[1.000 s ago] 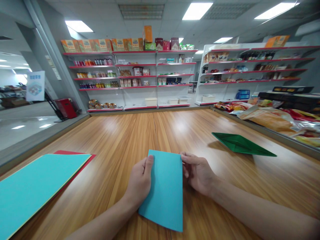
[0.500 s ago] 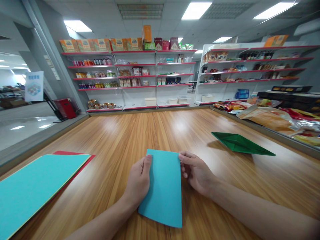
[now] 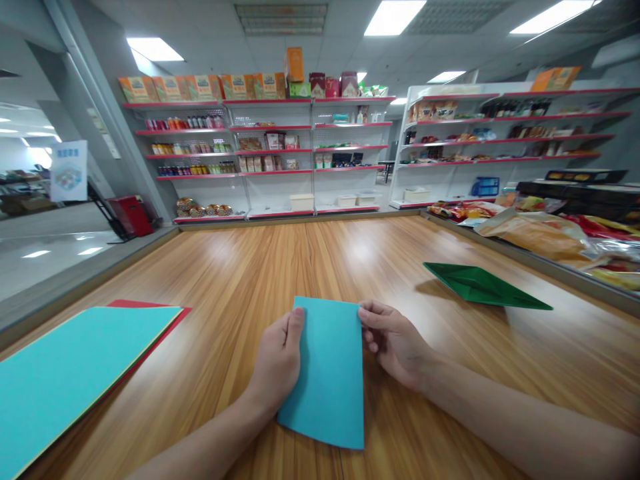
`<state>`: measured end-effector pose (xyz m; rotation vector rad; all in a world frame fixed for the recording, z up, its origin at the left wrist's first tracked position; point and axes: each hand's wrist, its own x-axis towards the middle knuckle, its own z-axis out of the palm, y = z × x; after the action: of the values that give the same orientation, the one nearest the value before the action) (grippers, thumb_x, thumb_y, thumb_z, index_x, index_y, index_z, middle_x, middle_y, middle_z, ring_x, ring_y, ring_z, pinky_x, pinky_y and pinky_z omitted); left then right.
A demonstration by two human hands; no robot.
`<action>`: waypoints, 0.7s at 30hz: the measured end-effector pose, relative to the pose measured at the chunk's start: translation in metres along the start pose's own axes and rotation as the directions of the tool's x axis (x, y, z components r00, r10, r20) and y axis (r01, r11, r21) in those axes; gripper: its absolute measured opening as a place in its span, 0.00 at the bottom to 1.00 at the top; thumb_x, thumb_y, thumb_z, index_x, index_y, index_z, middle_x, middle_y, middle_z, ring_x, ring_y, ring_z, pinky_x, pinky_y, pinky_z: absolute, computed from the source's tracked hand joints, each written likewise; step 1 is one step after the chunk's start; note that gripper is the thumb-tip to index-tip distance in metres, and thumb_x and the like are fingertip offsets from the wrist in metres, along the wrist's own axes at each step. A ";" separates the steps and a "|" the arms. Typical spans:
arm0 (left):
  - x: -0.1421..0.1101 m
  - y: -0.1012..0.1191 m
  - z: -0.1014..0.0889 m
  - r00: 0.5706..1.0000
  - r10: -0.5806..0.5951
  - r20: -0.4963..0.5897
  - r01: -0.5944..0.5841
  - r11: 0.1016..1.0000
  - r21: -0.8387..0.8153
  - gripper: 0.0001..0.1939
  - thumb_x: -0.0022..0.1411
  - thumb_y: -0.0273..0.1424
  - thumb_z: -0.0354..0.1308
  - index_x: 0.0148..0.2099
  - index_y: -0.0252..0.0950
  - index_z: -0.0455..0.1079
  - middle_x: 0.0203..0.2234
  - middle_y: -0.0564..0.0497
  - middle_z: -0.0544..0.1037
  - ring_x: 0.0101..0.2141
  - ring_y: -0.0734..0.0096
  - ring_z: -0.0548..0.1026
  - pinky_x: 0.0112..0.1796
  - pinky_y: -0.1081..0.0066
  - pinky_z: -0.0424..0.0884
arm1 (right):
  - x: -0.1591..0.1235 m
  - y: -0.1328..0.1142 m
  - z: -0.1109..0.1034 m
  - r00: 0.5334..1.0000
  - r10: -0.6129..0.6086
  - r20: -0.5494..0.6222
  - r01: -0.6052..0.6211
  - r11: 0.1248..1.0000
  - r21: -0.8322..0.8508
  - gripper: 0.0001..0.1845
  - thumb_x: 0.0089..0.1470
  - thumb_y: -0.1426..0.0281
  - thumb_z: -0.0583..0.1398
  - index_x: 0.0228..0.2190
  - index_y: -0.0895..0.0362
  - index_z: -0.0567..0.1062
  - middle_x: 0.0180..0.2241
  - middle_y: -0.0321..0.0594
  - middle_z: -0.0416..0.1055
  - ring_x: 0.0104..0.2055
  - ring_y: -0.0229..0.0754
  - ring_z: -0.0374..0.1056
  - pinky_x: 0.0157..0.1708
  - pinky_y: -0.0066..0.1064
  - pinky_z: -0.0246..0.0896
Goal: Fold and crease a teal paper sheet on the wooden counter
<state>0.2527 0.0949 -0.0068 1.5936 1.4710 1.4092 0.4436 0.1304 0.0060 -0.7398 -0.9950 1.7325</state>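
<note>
A folded sheet of turquoise paper [image 3: 327, 373] lies on the wooden table [image 3: 240, 280] right in front of me. My left hand [image 3: 277, 363] pinches its upper left corner, thumb on top. My right hand [image 3: 393, 343] pinches the upper right corner with curled fingers. Both hands grip the paper's far edge, one on each side.
A stack of coloured sheets [image 3: 75, 367], turquoise on top and red beneath, lies at the near left. A folded green paper shape [image 3: 480, 287] rests at the right. Snack packets [image 3: 545, 233] fill a counter along the right edge. Store shelves [image 3: 270, 153] stand behind.
The turquoise paper's near edge has drawn slightly away from me; the sheet looks a little shorter. Both hands keep their grip on the far corners.
</note>
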 end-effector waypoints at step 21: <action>0.000 -0.001 0.000 0.999 0.031 -0.020 -0.030 0.999 0.033 0.25 0.66 0.48 0.40 0.25 0.36 0.53 0.19 0.55 0.58 0.22 0.75 0.57 0.24 0.73 0.54 | 0.001 0.000 0.002 0.999 0.015 -0.039 -0.013 0.999 0.050 0.14 0.38 0.69 0.68 0.24 0.58 0.69 0.17 0.31 0.60 0.18 0.29 0.53 0.17 0.24 0.39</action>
<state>0.2530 0.0949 -0.0075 1.6323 1.4943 1.4298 0.4418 0.1303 0.0064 -0.7481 -0.9186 1.7420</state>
